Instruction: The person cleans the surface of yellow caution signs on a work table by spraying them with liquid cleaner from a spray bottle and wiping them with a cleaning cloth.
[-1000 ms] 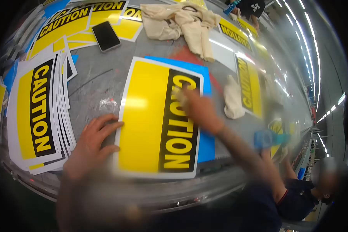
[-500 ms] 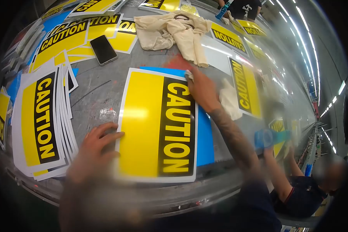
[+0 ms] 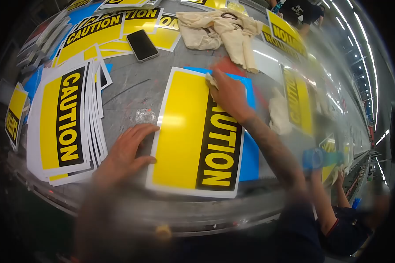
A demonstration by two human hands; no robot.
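A yellow and black CAUTION sign (image 3: 180,127) with a white border lies flat in front of me, on top of a blue sheet (image 3: 250,153) that shows along its top and right edges. My left hand (image 3: 129,147) is open, its fingertips and thumb touching the sign's left edge. My right hand (image 3: 232,96) is closed on a small off-white rag (image 3: 212,82), pressed to the sign near its upper edge. That hand and forearm hide the sign's upper right corner and its first letter.
Left stands a fanned stack of CAUTION signs (image 3: 61,122). Beyond are a phone (image 3: 142,45), more signs (image 3: 94,35) and a crumpled cream cloth (image 3: 224,33). Another cloth (image 3: 280,114) lies right. At lower right, a co-worker's arm (image 3: 322,199) is near a blurred blue translucent object (image 3: 316,158).
The view has shifted, so the table's things appear farther right. My right hand has moved with the rag from the sign's upper right corner leftward over its face. My left hand stays at the left edge.
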